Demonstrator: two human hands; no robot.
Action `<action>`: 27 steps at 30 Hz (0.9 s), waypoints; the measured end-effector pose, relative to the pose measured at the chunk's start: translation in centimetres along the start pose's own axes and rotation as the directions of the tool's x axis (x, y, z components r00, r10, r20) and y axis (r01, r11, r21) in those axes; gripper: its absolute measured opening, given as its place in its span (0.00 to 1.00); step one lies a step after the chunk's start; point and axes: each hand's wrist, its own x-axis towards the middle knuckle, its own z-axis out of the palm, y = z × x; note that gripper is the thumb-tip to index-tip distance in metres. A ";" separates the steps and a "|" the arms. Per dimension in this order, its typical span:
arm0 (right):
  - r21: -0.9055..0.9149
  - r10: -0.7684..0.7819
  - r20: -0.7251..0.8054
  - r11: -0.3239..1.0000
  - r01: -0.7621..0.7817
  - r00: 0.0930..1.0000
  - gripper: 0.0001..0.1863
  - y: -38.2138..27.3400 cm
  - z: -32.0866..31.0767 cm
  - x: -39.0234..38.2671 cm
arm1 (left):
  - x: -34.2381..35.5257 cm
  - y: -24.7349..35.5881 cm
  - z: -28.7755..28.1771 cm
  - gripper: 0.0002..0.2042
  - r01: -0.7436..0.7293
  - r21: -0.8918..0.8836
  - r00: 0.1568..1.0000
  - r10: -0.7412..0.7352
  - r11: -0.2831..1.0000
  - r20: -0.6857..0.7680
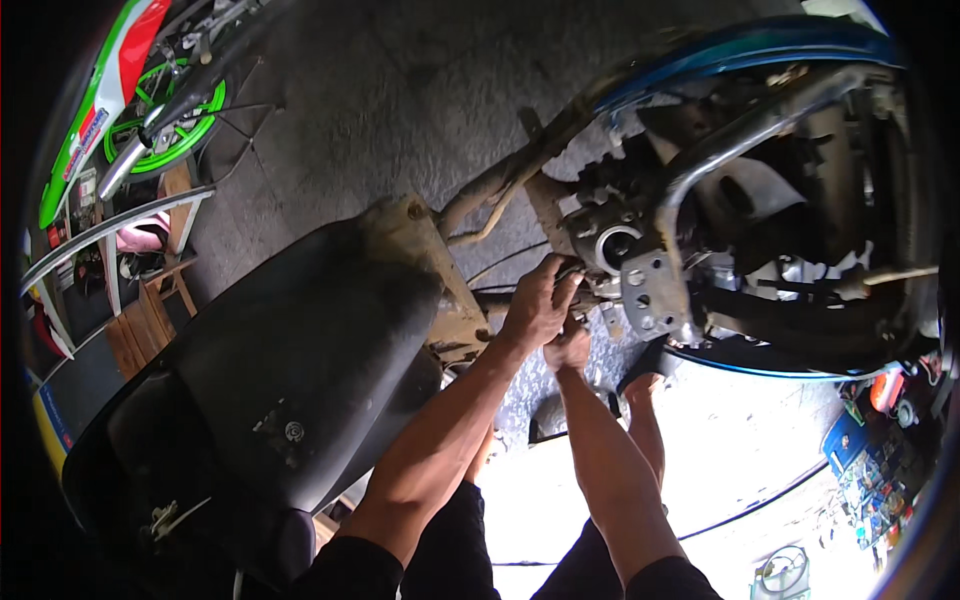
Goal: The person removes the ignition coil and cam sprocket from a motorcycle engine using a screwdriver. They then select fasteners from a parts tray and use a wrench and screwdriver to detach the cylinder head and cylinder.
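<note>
Both of my hands meet at the middle of a partly stripped scooter, beside a metal bracket with several holes (pixel 648 292) and a round metal opening (pixel 617 246). My left hand (pixel 538 308) is closed, its thumb and fingers pinched at a small dark part next to the bracket. Just below it, my right hand (pixel 568 346) is closed too, fingers curled close to the left fingertips. What either hand grips is hidden by the fingers. Left of them lies the long black seat (pixel 300 340), with a worn, rusty metal plate (pixel 440 260) at its front end.
A bent metal tube (pixel 690 165) and blue body panels (pixel 740 45) frame the scooter's right part. A green-rimmed wheel (pixel 170 125) and wooden pieces (pixel 145 330) stand at the left. Tools and small parts (pixel 870 490) lie at the lower right, near a dark cable (pixel 760 505) on the bright floor.
</note>
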 end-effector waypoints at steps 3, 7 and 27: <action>-0.304 0.349 0.223 0.912 -0.275 0.910 0.12 -1.8 -4.0 -2.1 | -0.9 0.0 -0.2 0.15 0.332 -0.186 0.942 -0.315 0.925 0.119; -0.382 0.414 0.301 0.878 -0.289 0.859 0.15 -11.4 -11.6 -2.1 | 0.6 -1.4 -0.9 0.16 0.483 -0.498 0.875 -0.413 0.720 0.252; -0.419 0.356 0.234 0.877 -0.236 0.905 0.17 -5.6 -7.2 -2.6 | 0.2 -0.4 -1.2 0.14 0.365 -0.008 0.920 -0.360 0.931 0.155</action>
